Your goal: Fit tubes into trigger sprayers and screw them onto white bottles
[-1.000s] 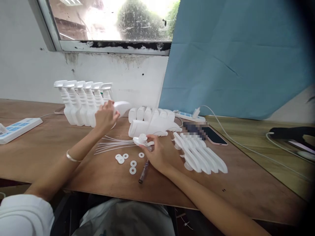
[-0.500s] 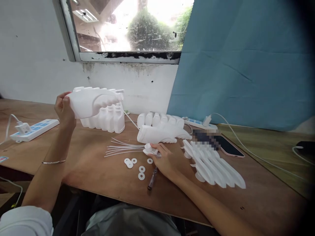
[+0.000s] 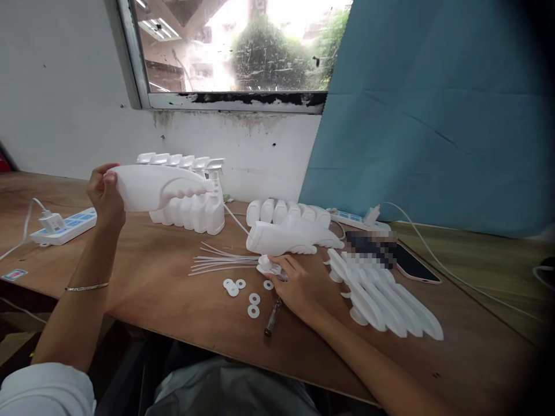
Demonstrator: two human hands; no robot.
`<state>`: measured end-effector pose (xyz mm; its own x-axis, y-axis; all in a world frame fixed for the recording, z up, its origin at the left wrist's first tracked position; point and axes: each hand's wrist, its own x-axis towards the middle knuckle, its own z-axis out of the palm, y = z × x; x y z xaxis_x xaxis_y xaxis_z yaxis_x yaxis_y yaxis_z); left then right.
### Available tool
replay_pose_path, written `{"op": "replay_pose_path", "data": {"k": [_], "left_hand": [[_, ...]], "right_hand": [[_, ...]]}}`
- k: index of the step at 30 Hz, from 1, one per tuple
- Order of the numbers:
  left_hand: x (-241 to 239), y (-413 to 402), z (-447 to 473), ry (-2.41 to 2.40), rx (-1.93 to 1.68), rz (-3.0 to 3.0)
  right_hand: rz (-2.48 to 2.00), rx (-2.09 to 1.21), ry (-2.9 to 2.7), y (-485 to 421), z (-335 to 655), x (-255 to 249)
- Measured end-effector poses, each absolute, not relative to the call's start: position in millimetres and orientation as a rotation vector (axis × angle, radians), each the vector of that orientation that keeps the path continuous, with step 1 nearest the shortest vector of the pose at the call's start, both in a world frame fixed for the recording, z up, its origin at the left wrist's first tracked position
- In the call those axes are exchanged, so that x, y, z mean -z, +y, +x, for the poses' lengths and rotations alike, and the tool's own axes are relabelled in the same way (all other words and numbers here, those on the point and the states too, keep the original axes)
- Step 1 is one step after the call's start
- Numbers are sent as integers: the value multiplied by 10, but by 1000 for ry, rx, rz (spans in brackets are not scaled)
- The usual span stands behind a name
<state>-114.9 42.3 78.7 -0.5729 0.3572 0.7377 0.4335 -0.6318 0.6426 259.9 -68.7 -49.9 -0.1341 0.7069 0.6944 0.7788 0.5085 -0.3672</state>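
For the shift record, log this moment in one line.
left hand: holds white bottle sideways | right hand: holds white sprayer part | nearby: thin tubes, washers, screwdriver

Six upright bottles (image 3: 213,214), two power strips (image 3: 74,225), one screwdriver (image 3: 273,319).

- Left of centre: raised bottle (image 3: 141,188) hides parts of standing bottles (image 3: 212,215).
- Centre: right hand (image 3: 295,283) partly covers white spray head (image 3: 263,264).
- Lower left: sleeve (image 3: 47,390) cut off.

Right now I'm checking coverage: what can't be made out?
In head view:
Tip of the screwdriver: hidden by the right hand.
Middles of most standing bottles: behind the bottle in the left hand.
Item beside the phone: pixelated.
Right arm: cut off by the bottom edge.
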Motion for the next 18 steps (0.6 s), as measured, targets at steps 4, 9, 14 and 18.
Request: {"op": "replay_pose_path", "data": {"k": [4,9,14,18], "left_hand": [[-742,430,-1164,-1249,2422,-1539],[-719,470,-1280,-1188,2480,-1491],[-740,456,-1373,-1162,2516,-1396],[-712,432,-1365,-1110,2520,-1501]], "right_hand": [[-1296,120,-1872,-687,2609,490],[-1311,139,-1822,-675,2643,501],[-1299,128,-1853,-646,2644,561],[-1300,147,-1874,-647,2636,563]]}}
